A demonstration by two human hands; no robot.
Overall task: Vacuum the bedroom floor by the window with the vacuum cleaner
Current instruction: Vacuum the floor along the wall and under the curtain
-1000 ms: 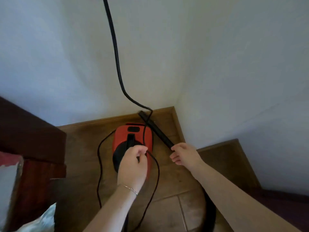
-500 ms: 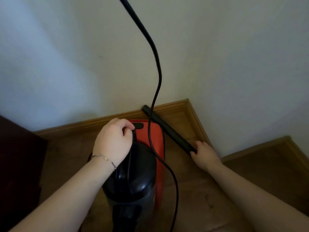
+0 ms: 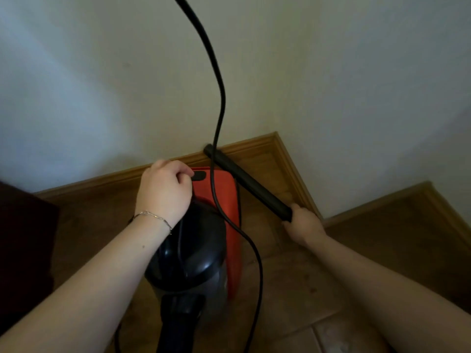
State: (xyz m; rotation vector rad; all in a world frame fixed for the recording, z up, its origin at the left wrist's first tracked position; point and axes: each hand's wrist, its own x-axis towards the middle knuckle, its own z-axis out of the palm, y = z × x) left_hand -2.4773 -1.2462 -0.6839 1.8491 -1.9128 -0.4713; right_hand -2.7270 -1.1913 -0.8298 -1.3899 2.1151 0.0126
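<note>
Since a second ago we've leaned right in over the corner. Our left hand (image 3: 163,189) has swapped from the thin black power cord (image 3: 219,98) to the top of the red and black canister vacuum cleaner (image 3: 220,200). Its fingers are curled down round the carry handle, or so we reckon, since the hand hides it. Our right hand (image 3: 303,225) has barely budged. It's wrapped round the near end of the black plastic wand tube (image 3: 247,182), which slants off to the wooden skirting board (image 3: 254,145) in the far corner.

So it looks like we're about to lift the machine and wand out of there. No actual vacuuming yet, and no window in sight. The vacuum sits on the brown floor (image 3: 293,276) close to the far wall, with dark wooden furniture (image 3: 25,250) on the left and the wand on the right. The cord hangs from above and drapes over it.

Container-wise there's just what looks like a smoky see-through dust bin (image 3: 219,278) under the black dome. It's too dark to tell what's inside.
</note>
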